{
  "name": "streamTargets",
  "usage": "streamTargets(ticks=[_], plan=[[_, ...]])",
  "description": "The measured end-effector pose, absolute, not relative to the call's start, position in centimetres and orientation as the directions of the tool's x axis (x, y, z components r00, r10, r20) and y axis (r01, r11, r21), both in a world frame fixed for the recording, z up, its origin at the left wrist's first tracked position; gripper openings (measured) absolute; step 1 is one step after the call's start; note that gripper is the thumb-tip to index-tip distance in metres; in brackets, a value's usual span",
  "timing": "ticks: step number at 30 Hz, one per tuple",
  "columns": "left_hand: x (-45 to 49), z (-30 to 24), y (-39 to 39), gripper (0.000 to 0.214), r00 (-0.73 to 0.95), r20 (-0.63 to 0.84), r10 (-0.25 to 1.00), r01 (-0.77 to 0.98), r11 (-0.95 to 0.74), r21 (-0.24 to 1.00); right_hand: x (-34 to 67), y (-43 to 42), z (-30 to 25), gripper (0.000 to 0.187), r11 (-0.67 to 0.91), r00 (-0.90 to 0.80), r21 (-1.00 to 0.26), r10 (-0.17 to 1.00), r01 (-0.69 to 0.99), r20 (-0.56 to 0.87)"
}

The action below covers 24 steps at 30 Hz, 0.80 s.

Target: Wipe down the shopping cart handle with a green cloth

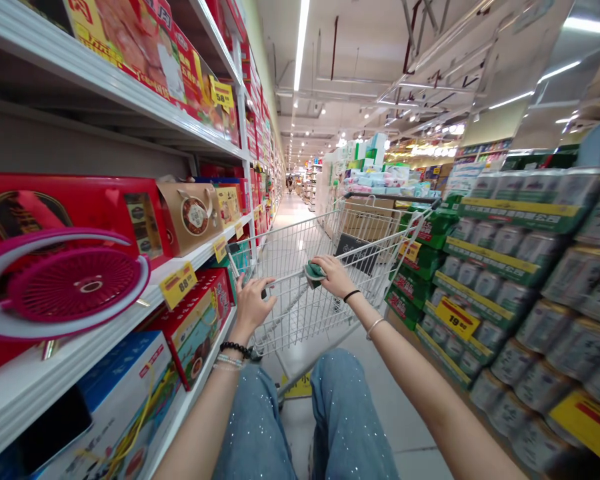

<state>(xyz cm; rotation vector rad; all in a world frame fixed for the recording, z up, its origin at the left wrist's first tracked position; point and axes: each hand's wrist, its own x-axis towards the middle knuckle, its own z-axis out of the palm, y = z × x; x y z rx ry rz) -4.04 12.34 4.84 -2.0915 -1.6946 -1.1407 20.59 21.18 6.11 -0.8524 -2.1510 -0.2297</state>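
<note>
Fingers of the right hand [336,277] clench a green cloth [314,273] on the cart handle [385,239]; left hand [253,308] grips it bare

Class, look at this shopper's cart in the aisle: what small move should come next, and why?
Probably a slight push with the left hand to angle the wire shopping cart rightward: its left side runs close to the white shelf, while bare floor shows on its right, before the stacked cans.
</note>
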Motion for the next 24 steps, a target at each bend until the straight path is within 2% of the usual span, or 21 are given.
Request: streamTargets(ticks=[3, 6, 10, 15, 17, 20, 24], plan=[[-4.1, 5.0, 11.9, 0.034, 0.013, 0.682, 0.732, 0.897, -0.309, 0.315, 23.0, 21.3, 5.6, 0.055, 0.773, -0.482, -0.077, 0.467, 0.63, 0.741], [-4.2, 5.0, 11.4, 0.033, -0.003, 0.681, 0.732, 0.888, -0.311, 0.339, 26.2, 22.1, 5.6, 0.055, 0.713, -0.432, -0.078, 0.504, 0.697, 0.748], [-4.5, 4.9, 11.4, 0.033, -0.009, 0.685, 0.729, 0.885, -0.313, 0.345, 28.7, 23.3, 5.2, 0.051, 0.609, -0.268, -0.153, 0.542, 0.778, 0.796], [-4.6, 4.8, 11.7, 0.029, -0.046, 0.687, 0.725, 0.886, -0.288, 0.363, 22.4, 22.1, 2.8, 0.049, 0.552, 0.008, -0.295, 0.463, 0.78, 0.886], [-4.4, 4.9, 11.7, 0.029, -0.055, 0.679, 0.732, 0.883, -0.282, 0.375, 17.8, 20.5, 1.7, 0.053, 0.573, -0.011, -0.285, 0.457, 0.769, 0.889], [-4.3, 5.0, 11.5, 0.03, -0.046, 0.671, 0.74, 0.884, -0.283, 0.373, 12.5, 18.2, 0.8, 0.062, 0.643, -0.153, -0.216, 0.467, 0.735, 0.871], [-5.0, 4.6, 11.3, 0.036, 0.03, 0.672, 0.74, 0.903, -0.308, 0.3, 13.0, 17.4, 1.5, 0.066, 0.719, -0.378, -0.081, 0.453, 0.69, 0.807]])
